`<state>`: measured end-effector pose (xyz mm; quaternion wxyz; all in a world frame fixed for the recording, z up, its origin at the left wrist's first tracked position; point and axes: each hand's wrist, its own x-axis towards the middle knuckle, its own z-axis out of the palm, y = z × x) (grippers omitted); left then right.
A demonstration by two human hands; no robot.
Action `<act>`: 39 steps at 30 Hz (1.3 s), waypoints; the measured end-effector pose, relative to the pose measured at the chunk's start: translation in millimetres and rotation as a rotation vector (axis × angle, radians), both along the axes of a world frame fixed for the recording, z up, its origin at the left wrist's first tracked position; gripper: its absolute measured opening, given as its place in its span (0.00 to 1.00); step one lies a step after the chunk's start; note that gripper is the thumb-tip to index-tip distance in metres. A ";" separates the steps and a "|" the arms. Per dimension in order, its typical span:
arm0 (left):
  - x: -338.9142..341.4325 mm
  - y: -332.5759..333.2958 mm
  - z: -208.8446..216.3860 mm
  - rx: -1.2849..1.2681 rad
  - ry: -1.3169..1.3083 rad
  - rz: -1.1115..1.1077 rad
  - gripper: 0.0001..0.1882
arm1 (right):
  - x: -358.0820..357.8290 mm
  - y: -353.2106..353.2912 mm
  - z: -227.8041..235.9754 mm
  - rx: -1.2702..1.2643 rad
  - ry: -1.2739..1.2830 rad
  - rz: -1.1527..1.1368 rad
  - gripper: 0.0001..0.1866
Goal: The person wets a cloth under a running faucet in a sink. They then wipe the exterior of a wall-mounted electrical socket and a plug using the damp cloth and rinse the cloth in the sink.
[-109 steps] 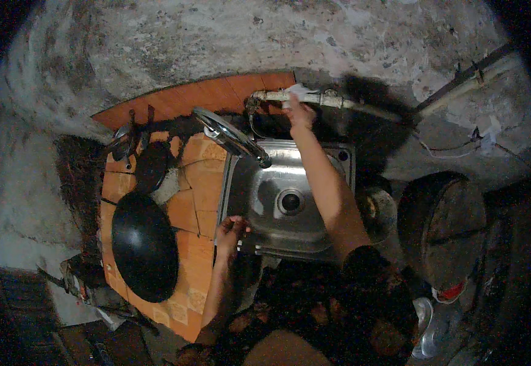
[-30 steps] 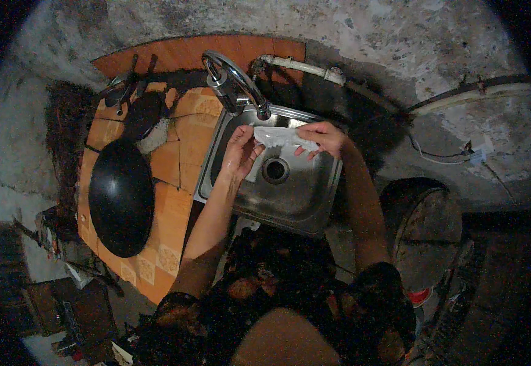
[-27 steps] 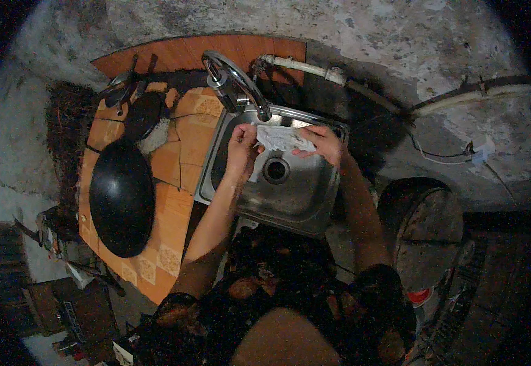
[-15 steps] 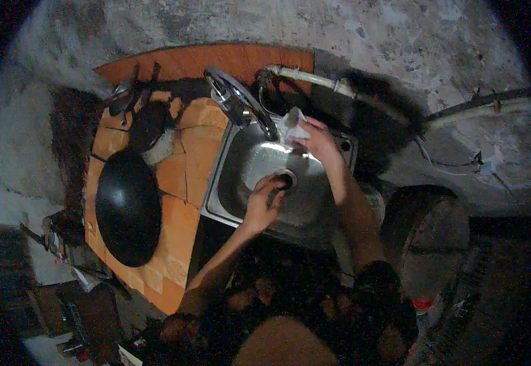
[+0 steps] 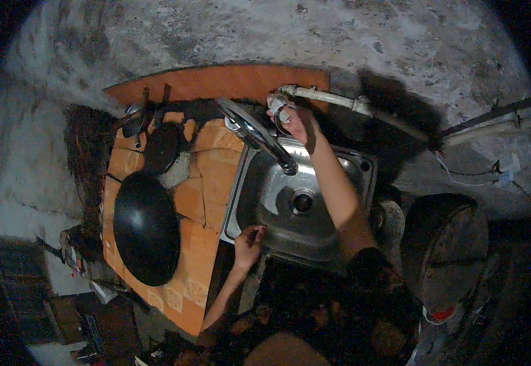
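Observation:
A stainless steel sink point(image 5: 241, 201) with a round drain point(image 5: 302, 202) lies in front of me, and a chrome faucet point(image 5: 259, 139) arches over its far left part. My right hand point(image 5: 297, 124) reaches past the far rim, beside the faucet base. Its fingers are closed on a crumpled whitish piece point(image 5: 277, 108), too dim to name, near the end of a white pipe point(image 5: 323, 94). My left hand point(image 5: 250, 240) is at the sink's near left rim with the fingers curled together. Whether anything is in them is hidden.
Left of the sink, a large black wok point(image 5: 146, 229) rests on an orange tiled counter point(image 5: 191, 256). Dark cookware point(image 5: 163, 146) stands behind it. An orange board point(image 5: 216, 82) leans at the rough wall. A large dark round container point(image 5: 445, 250) stands at the right.
My right hand has moved from the sink's far rim to behind the faucet with the whitish piece. My left hand has left the drain for the near left rim. The view has shifted.

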<state>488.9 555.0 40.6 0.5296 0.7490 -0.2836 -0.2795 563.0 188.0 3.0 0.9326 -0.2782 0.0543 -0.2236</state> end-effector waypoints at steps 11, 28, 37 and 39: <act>18.7 10.7 -21.6 0.099 0.045 0.121 0.06 | 2.8 7.0 59.8 -0.957 0.199 -0.735 0.13; 13.8 -10.6 -8.2 0.073 0.013 0.022 0.08 | 35.3 -28.0 41.2 -1.755 0.170 -0.767 0.08; 17.2 0.2 -13.5 0.007 -0.031 0.015 0.06 | -2.7 -35.2 68.5 -1.822 0.201 -0.689 0.09; 18.1 -0.9 -18.5 0.076 -0.095 0.028 0.06 | -1.6 -41.6 73.1 -1.801 0.237 -0.590 0.10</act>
